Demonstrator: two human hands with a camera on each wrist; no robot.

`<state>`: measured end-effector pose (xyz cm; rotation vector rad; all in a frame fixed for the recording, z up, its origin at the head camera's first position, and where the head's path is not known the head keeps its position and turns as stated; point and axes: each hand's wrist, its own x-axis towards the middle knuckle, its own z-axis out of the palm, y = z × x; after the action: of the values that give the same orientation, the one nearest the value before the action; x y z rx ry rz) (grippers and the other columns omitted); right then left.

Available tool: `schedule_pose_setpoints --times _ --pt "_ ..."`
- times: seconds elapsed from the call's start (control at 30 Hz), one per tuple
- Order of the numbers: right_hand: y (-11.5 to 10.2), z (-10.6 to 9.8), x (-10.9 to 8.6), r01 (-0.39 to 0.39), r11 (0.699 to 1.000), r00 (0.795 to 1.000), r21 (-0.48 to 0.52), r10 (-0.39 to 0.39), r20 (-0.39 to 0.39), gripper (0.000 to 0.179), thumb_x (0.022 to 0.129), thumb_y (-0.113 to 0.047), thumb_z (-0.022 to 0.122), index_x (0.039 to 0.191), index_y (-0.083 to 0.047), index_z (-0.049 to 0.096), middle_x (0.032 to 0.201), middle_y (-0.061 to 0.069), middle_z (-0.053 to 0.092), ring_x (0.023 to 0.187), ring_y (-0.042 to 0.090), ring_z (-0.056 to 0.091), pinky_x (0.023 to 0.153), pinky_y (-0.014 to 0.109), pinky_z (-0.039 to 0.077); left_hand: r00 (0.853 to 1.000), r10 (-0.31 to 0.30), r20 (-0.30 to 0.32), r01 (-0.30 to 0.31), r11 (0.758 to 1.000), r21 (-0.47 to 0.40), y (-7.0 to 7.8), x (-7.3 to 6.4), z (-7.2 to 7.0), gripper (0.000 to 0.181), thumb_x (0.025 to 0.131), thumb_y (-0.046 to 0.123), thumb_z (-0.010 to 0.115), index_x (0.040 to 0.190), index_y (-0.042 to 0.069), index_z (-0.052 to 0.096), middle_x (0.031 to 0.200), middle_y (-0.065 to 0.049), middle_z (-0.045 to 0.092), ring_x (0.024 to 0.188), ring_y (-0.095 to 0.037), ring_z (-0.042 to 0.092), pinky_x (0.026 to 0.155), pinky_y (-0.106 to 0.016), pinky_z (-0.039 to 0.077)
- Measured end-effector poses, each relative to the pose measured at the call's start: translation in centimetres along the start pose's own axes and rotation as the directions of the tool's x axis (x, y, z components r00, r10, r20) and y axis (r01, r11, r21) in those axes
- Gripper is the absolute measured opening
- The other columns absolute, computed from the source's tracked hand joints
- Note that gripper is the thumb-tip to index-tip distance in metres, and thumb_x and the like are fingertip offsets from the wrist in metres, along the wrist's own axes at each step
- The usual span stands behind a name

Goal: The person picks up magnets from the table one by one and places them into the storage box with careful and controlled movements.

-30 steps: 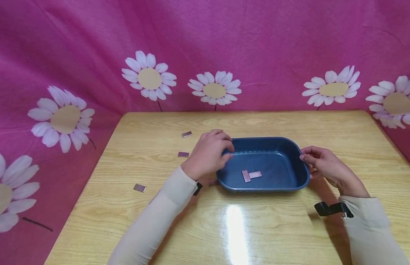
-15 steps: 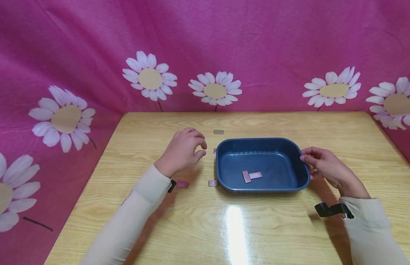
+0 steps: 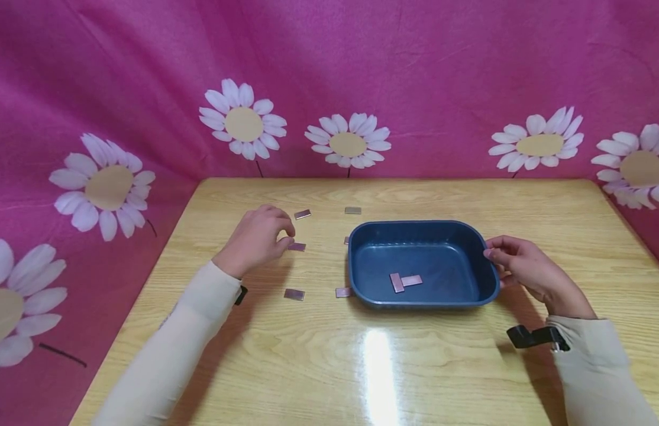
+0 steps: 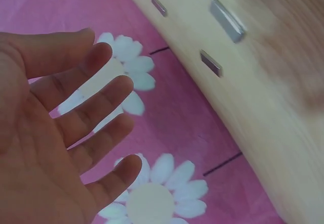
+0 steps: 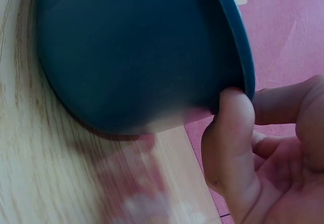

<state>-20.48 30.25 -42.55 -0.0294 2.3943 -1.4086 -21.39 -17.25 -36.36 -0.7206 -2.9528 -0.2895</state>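
Observation:
A dark blue rectangular tub [image 3: 414, 234] stands on the table. Inside it lie two small, flat, pinkish rectangular pieces, one [image 3: 397, 283] touching the other [image 3: 412, 280]. My right hand [image 3: 526, 269] grips the tub's right end, thumb at the inner side of the rim in the right wrist view and fingers outside. My left hand [image 3: 258, 238] is left of the tub with nothing in it, fingers loosely bent. Its fingertips overlap a shiny flat piece [image 3: 297, 247] in the head view. The left wrist view shows the relaxed palm [image 4: 45, 148] facing the camera.
More flat pieces lie left of the tub: one [image 3: 303, 214] and another [image 3: 353, 210] at the back, one [image 3: 294, 294] nearer the front. Another piece [image 3: 342, 292] sits at the tub's left side. A pink flowered cloth [image 3: 436, 89] hangs behind the wooden table [image 3: 287, 367].
My left hand has moved left from over the tub's left rim to above the pieces on the table. The right hand and the tub have stayed in place.

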Motion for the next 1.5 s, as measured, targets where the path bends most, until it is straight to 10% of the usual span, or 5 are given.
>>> schedule_pose_setpoints --times 0.97,1.5 --pt "0.0 0.1 0.0 0.004 1.0 1.0 -0.008 -0.004 -0.005 0.035 0.106 -0.018 0.042 0.128 0.01 0.042 0.08 -0.005 0.051 0.068 0.007 0.053 0.058 0.027 0.057 0.998 -0.008 0.07 0.003 0.997 0.08 -7.1 -9.1 1.0 0.015 0.083 0.01 0.069 0.072 0.019 0.072 0.086 0.002 0.071 0.096 -0.031 0.063 0.084 -0.047 0.053" --pt "0.1 0.0 0.0 0.003 1.0 1.0 -0.015 -0.003 -0.005 0.035 0.106 -0.019 0.042 0.129 0.008 0.042 0.079 -0.004 0.05 0.067 0.008 0.053 0.058 0.027 0.057 0.985 -0.031 0.17 0.025 0.999 0.034 -8.4 -11.4 2.5 0.014 0.073 0.019 0.083 0.084 0.024 0.075 0.112 -0.008 0.069 0.111 -0.033 0.059 0.087 -0.056 0.051"
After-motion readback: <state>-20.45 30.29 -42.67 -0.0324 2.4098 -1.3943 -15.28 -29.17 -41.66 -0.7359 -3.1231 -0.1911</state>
